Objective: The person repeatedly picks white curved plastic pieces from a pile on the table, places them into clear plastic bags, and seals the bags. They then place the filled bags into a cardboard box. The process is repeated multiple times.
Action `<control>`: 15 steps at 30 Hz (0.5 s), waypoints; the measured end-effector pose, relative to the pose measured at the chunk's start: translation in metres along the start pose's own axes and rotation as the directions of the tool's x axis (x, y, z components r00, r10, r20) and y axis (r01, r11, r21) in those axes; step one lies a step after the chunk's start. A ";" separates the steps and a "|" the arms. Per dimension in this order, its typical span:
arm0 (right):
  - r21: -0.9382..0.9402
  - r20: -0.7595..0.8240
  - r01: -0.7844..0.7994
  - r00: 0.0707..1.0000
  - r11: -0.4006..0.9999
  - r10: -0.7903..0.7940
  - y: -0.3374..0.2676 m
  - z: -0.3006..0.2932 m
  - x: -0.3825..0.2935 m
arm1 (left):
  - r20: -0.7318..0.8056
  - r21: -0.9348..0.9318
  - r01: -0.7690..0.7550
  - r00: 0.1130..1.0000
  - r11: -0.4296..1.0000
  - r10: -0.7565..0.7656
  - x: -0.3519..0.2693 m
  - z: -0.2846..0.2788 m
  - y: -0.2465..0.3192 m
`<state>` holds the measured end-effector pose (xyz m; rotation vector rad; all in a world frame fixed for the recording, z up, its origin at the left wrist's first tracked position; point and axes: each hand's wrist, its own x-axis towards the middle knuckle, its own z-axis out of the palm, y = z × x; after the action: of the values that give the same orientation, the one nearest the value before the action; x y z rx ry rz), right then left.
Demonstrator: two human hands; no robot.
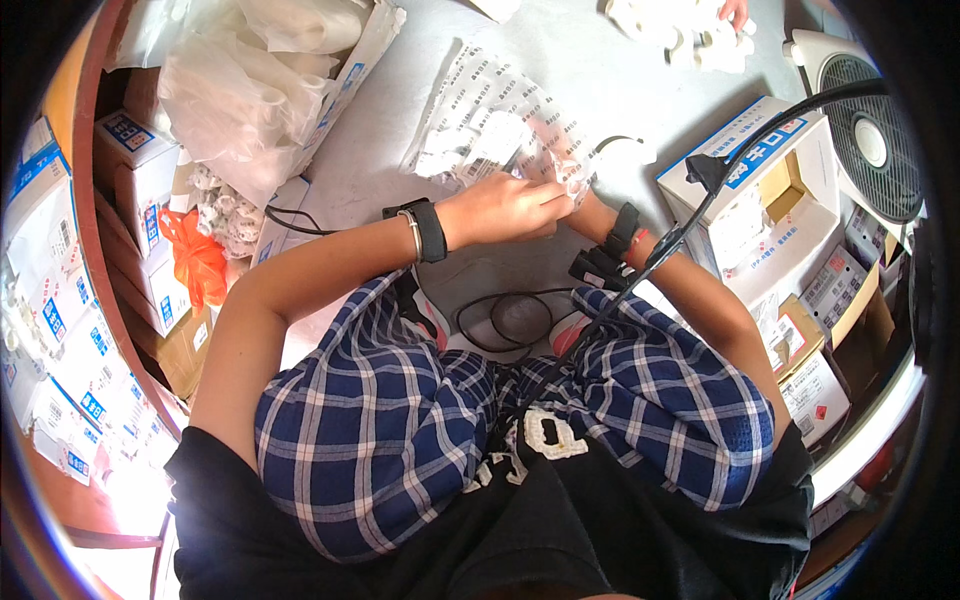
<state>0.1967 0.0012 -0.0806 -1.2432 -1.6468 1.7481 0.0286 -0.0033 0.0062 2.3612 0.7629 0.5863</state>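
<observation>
A clear plastic bag (495, 97) printed with rows of dark marks lies on the grey floor in front of me. White pieces (491, 139) show through its film, one bearing a barcode label. My left hand (510, 208) pinches the bag's near right edge, where the film is bunched. Crossing beyond it, my right hand (551, 142) shows blurred through the film. Whether it is inside the bag or behind it, and what its fingers hold, I cannot tell. Both wrists wear black straps.
An open carton of bagged white pipes (277, 97) stands left. To the right are an open PP-R fittings box (757, 180) and a fan (870, 142). A black cable (694, 217) crosses my right arm. Another person's hand (736, 11) touches white fittings (694, 34) at the top.
</observation>
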 end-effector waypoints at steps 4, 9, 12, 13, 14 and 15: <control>-0.146 0.008 0.229 0.973 0.962 -0.231 0.001 -0.002 0.015 | 0.044 -0.018 0.002 0.999 1.000 -0.001 -0.005 0.003 -0.001; -0.549 0.247 0.495 0.866 0.673 -0.435 -0.026 -0.011 0.026 | 0.044 -0.003 -0.009 0.999 1.000 0.009 -0.020 0.001 -0.014; -0.199 0.276 0.325 0.924 0.924 -0.266 -0.027 -0.011 0.030 | -0.007 0.088 0.023 1.000 0.996 -0.023 -0.037 0.000 -0.029; -0.166 0.250 0.312 0.931 0.935 -0.266 -0.026 -0.009 0.032 | -0.042 0.136 0.056 0.998 0.989 -0.051 -0.042 0.000 -0.030; -0.279 0.251 0.359 0.922 0.891 -0.293 -0.021 -0.010 0.032 | -0.085 0.181 0.089 0.994 0.979 -0.075 -0.048 0.000 -0.032; -0.375 0.234 0.380 0.921 0.846 -0.310 -0.015 -0.008 0.033 | -0.130 0.225 0.125 0.987 0.966 -0.097 -0.054 0.002 -0.035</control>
<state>0.1831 0.0355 -0.0753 -0.8948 -2.2673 1.3477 -0.0234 -0.0149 -0.0292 2.4909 1.0614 0.6220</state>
